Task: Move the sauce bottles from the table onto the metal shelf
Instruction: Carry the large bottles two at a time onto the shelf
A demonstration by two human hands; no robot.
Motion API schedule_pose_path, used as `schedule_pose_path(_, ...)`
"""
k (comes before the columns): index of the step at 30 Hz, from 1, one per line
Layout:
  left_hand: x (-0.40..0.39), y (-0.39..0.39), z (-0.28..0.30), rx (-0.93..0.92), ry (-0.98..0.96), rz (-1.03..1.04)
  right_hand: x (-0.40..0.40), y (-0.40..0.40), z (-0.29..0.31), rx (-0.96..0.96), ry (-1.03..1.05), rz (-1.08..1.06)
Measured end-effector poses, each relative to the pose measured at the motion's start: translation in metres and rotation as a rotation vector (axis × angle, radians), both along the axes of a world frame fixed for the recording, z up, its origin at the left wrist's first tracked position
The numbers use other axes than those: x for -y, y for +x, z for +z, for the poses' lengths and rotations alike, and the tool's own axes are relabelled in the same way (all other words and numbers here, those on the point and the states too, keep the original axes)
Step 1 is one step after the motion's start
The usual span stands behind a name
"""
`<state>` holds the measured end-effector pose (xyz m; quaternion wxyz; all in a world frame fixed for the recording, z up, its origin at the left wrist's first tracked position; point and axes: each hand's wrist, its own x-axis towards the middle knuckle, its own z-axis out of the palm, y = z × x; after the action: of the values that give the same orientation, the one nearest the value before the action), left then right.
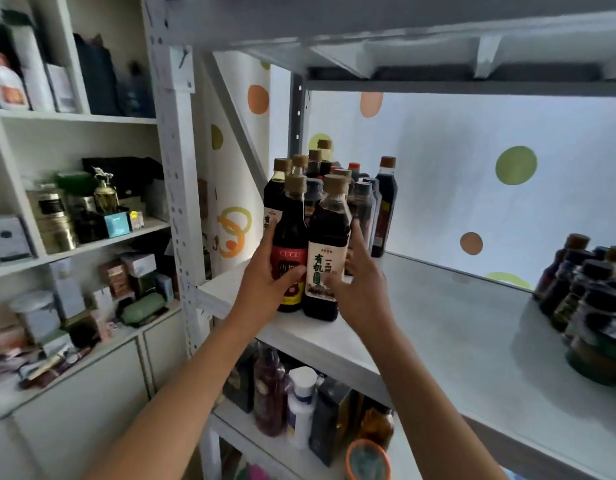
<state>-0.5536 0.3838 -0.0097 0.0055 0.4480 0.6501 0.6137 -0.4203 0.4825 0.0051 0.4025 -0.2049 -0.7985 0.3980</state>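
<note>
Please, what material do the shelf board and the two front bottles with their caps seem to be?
Shelf board: probably white-painted metal, smooth with a dull sheen. Red-label bottle and cream-label bottle: clear glass or plastic, unclear which, showing dark sauce. Caps: tan, matte, likely plastic.

Left hand (265, 275) and right hand (360, 285) grip two sauce bottles (325, 251) on the metal shelf (438, 341).
</note>
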Motion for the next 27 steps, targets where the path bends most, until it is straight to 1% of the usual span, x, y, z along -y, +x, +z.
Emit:
schedule_pose_path(2,0.001,0.004,-0.003,-0.037,-0.011,0.086,0.002,0.002,-0.013,0.061,0.018,-0.039)
schedule_pose_path(5,-0.002,0.003,-0.003,-0.087,-0.062,0.237,-0.001,-0.006,-0.016,0.079,0.03,-0.069)
schedule_pose_path(8,-0.002,-0.009,-0.007,-0.079,-0.08,0.294,-0.001,-0.019,-0.015,0.092,0.006,-0.066)
schedule_pose_path(13,0.001,-0.038,-0.001,-0.066,-0.086,0.284,0.006,-0.058,-0.015,0.101,-0.013,-0.074)
schedule_pose_path(17,-0.005,-0.062,0.001,-0.043,-0.104,0.273,0.009,-0.081,-0.014,0.132,0.028,-0.138)
schedule_pose_path(22,-0.018,-0.077,-0.007,-0.037,-0.041,0.231,0.004,-0.097,-0.012,0.166,0.083,-0.194)
schedule_pose_path(27,-0.023,-0.086,-0.015,-0.059,-0.017,0.233,0.0,-0.106,-0.013,0.157,0.066,-0.201)
